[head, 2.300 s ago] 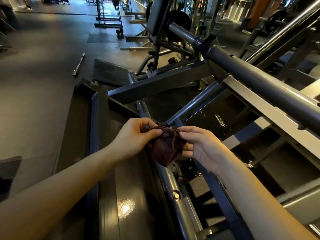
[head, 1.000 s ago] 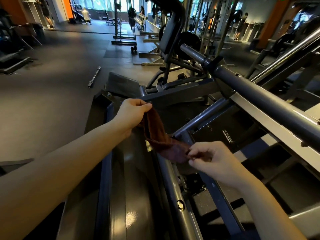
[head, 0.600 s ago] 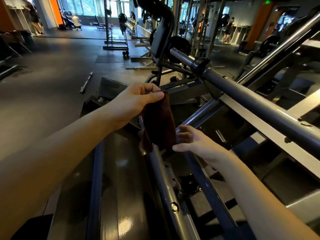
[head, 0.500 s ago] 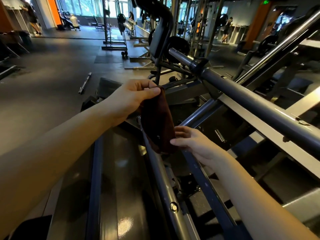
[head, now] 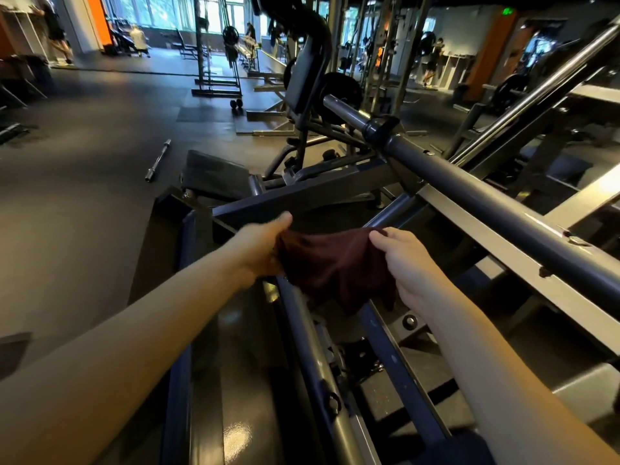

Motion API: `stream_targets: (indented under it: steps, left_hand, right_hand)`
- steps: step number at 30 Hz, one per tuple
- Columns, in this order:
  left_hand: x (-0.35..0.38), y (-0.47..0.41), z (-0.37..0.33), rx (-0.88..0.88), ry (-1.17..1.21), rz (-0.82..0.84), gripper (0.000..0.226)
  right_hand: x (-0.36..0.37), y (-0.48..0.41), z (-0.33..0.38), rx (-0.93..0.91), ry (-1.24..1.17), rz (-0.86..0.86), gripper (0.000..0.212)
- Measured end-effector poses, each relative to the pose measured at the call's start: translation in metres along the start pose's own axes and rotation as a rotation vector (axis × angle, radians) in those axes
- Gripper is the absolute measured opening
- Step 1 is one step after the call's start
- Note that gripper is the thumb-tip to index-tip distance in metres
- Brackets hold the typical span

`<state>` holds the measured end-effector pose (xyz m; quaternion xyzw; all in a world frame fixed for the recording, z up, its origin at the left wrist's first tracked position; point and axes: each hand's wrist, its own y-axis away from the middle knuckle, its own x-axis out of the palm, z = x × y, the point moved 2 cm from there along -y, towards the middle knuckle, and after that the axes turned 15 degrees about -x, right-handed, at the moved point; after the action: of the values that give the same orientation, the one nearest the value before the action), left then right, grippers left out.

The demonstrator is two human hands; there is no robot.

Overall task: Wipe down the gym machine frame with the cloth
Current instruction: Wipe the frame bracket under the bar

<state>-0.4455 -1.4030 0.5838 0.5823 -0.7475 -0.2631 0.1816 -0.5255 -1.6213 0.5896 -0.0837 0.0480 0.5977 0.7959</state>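
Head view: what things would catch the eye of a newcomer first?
A dark red cloth is stretched between the left hand and the right hand at the centre, above the machine frame. A thick grey bar runs diagonally from upper centre to the right edge. A loose barbell lies on the floor at left.

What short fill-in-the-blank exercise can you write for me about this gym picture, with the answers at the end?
1. The number of hands gripping the cloth is ____.
2. The left hand grips the cloth's left edge, and the right hand grips its ____ edge.
3. A loose metal bar lies on the ____, to the left of the machine frame.

Missing words: two; right; floor.
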Motion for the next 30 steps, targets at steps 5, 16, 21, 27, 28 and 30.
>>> stream_targets:
  steps: [5, 16, 21, 27, 28, 30]
  left_hand:
    - [0.025, -0.012, 0.039, -0.091, -0.051, 0.231, 0.089]
    - [0.026, 0.011, 0.014, -0.093, -0.210, 0.172, 0.023]
    - [0.028, 0.024, 0.005, -0.130, -0.398, 0.372, 0.041]
    - [0.027, 0.019, 0.011, -0.060, -0.776, 0.283, 0.029]
    - [0.026, 0.018, 0.010, -0.045, -0.826, 0.265, 0.028]
    - [0.023, 0.014, 0.008, -0.032, -0.907, 0.258, 0.025]
  right_hand:
    - [-0.007, 0.000, 0.008, 0.061, -0.030, -0.087, 0.021]
    - [-0.041, 0.008, -0.005, -0.087, 0.272, -0.045, 0.036]
    - [-0.042, 0.009, 0.001, -0.112, 0.256, -0.011, 0.016]
    - [-0.048, 0.007, 0.015, -0.016, 0.328, 0.281, 0.013]
    - [-0.049, 0.008, 0.016, -0.003, 0.332, 0.359, 0.020]
    - [-0.046, 0.012, 0.017, -0.013, 0.407, 0.543, 0.034]
